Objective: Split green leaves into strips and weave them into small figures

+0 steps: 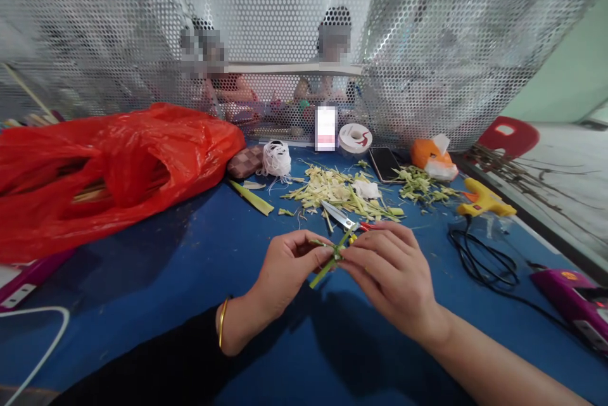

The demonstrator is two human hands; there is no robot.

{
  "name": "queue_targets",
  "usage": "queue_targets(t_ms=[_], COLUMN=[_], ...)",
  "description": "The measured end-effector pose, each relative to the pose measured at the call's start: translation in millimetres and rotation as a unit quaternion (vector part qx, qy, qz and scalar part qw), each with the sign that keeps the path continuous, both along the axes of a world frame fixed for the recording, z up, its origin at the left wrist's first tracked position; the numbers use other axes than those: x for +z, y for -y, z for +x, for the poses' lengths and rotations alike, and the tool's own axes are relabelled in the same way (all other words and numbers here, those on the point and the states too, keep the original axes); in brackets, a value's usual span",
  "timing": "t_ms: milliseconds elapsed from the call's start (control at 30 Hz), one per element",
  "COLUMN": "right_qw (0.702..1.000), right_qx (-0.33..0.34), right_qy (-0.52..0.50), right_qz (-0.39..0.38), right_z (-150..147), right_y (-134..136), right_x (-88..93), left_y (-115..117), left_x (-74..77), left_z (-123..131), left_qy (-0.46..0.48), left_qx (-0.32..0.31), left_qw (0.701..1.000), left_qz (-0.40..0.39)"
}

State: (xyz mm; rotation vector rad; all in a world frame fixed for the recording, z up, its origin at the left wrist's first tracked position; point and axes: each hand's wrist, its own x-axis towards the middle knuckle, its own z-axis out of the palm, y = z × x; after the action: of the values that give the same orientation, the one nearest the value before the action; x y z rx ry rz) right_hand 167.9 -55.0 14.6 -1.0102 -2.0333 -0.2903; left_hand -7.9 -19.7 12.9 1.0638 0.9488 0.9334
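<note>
Between my two hands, above the blue table, is a small piece of green leaf strips (323, 275) that cross at a knot-like middle. My left hand (292, 270) pinches it with thumb and forefinger from the left. From the right, my right hand (392, 273) closes its fingertips on the same strips; the exact grip is partly hidden. Just beyond my fingers lie scissors (338, 214) with metal blades and red handles, the handles partly covered by my right hand. Behind them spreads a heap of pale green leaf scraps (327, 187).
A red plastic bag (190, 146) fills the left side. White string (277, 160), a ribbon spool (355, 138), a phone (384, 164) and a tissue pack (433, 156) line the back. At right are a yellow glue gun (487, 198), its black cord and a purple power strip (567, 292).
</note>
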Motion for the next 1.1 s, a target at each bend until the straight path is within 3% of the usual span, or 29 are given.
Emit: queue_targets(t_ms=[300,533,600,667,767,867,1100], right_qw=[0.996,0.994,0.998,0.988,0.924,0.890,0.898], right_qx=[0.014,0.055,0.000,-0.111,-0.218,-0.213,-0.216], right_qy=[0.076,0.090,0.055,0.061,0.202,0.262,0.243], right_qz=[0.048,0.016,-0.021,-0.088,-0.241,-0.307,-0.297], right_z=[0.1,4.7,11.5,21.8,36.6,42.5,38.6], right_y=[0.1,-6.3,-11.9,-18.8,-27.5,-30.7,-33.5], right_x=[-3.7,-4.1,-2.0,-2.2,-8.1,-17.1,-25.3], left_y=[-0.4,-6.7,-8.8,-10.7,-13.1,-14.1,-13.2], left_x=[-8.2,-11.6,-10.8,-9.1,-6.2,-4.3,-0.5], left_z=[-4.3,-4.9,-6.1,-7.8,-10.0,-10.8,-11.0], left_qy=[0.044,0.069,0.079,0.083,0.087,0.095,0.123], left_qx=[-0.074,-0.067,-0.047,-0.018,0.013,0.030,0.040], left_qw=[0.989,0.978,0.978,0.981,0.985,0.985,0.985], left_qz=[-0.123,-0.185,-0.186,-0.175,-0.150,-0.141,-0.118])
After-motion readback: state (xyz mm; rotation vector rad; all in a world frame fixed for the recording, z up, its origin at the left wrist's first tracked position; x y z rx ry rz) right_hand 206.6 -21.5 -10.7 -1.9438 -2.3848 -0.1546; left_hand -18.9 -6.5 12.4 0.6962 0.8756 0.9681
